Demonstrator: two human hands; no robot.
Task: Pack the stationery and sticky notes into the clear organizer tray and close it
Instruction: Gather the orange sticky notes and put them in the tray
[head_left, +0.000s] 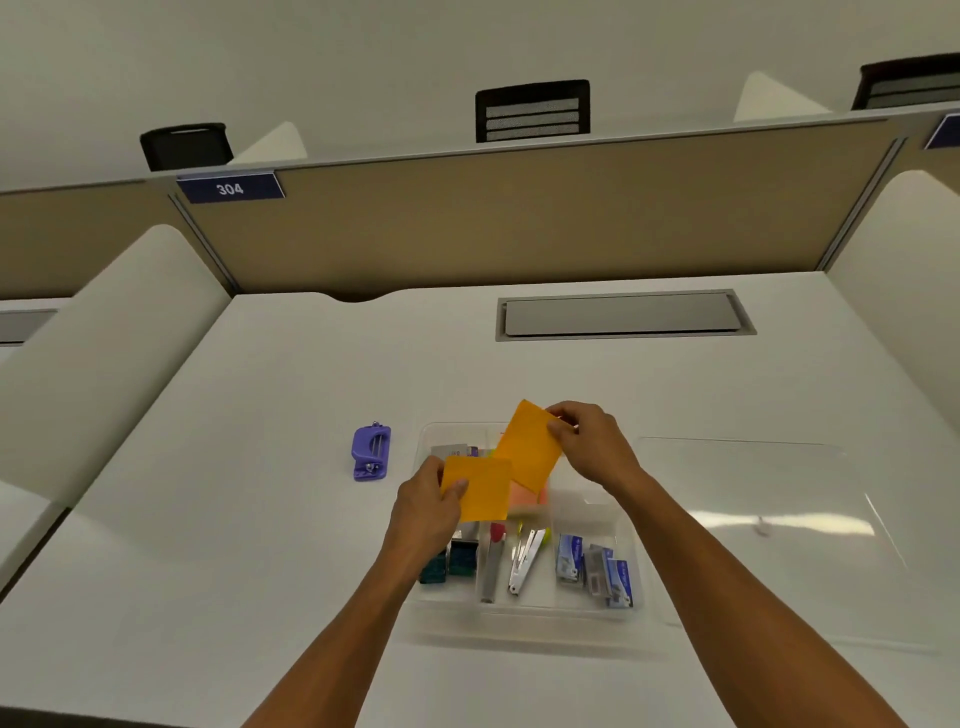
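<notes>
Most of the packing appears done: blue staple boxes (595, 569), dark green binder clips (451, 561) and metal blades (525, 558) are lodged in the clear plastic organizer tray (524, 616) on the white tabletop (260, 519). Above it, two orange sticky-note sheets are pinched: one (483, 491) by the left hand (426, 512), one (527, 447) by the right hand (589, 441), fingers clamped. At nine o'clock, a purple hole punch (371, 452) is left outside; at three o'clock, the transparent lid (779, 525) is still off.
</notes>
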